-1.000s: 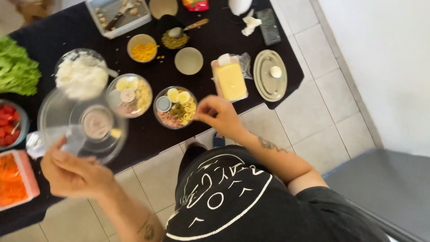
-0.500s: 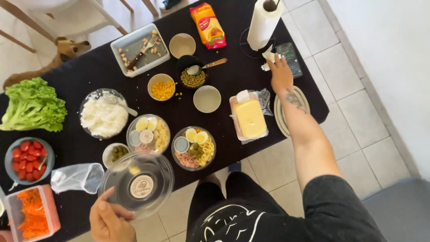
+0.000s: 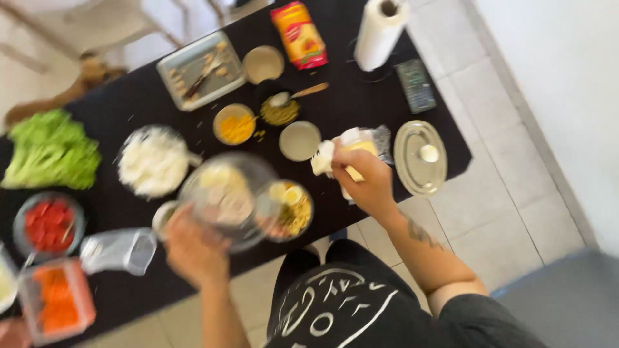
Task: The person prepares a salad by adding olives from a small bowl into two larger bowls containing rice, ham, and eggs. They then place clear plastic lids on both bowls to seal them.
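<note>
My left hand [image 3: 193, 250] holds a clear round plastic lid [image 3: 227, 196] tilted above a filled salad bowl, which the lid mostly hides. Beside it sits a second salad bowl [image 3: 291, 209] with egg slices and corn. My right hand [image 3: 362, 180] holds a crumpled white paper towel [image 3: 322, 158] over the container of yellow cheese [image 3: 361, 149]. The frame is blurred by motion.
On the black table [image 3: 361, 96]: lettuce [image 3: 48, 151], a bowl of white shredded food [image 3: 153, 161], tomatoes [image 3: 46, 222], carrots [image 3: 57, 299], corn [image 3: 235, 125], a paper towel roll [image 3: 380, 26], a metal oval dish [image 3: 420, 158], a glass tray [image 3: 201, 63], an orange packet [image 3: 300, 33].
My right hand came back from the paper towel roll with a piece of towel. My left hand lifted the lid up and rightward over the salad bowl.
</note>
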